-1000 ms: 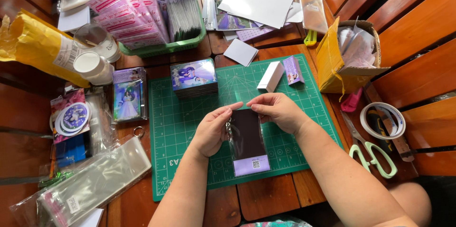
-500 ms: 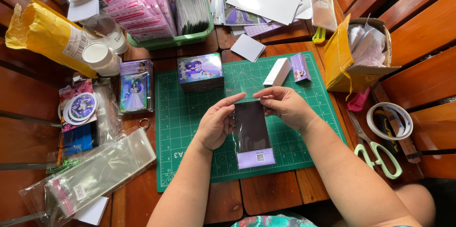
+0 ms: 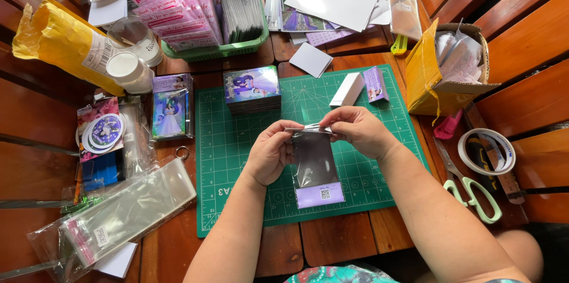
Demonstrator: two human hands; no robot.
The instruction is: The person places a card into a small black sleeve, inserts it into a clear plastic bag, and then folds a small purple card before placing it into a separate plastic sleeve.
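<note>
There is one green cutting mat (image 3: 237, 200), one pair of green-handled scissors (image 3: 474, 191), one roll of clear tape (image 3: 487, 151), one open cardboard box (image 3: 424, 72), one green plastic basket (image 3: 219, 52) and two white jars (image 3: 127, 69).

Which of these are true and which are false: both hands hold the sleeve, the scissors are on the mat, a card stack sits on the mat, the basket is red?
1. Both the left hand and the right hand hold the sleeve. True.
2. The scissors lie on the mat. False: they lie on the wooden table, to the right of the mat.
3. A card stack sits on the mat. True.
4. The basket is red. False: it is green.
</note>
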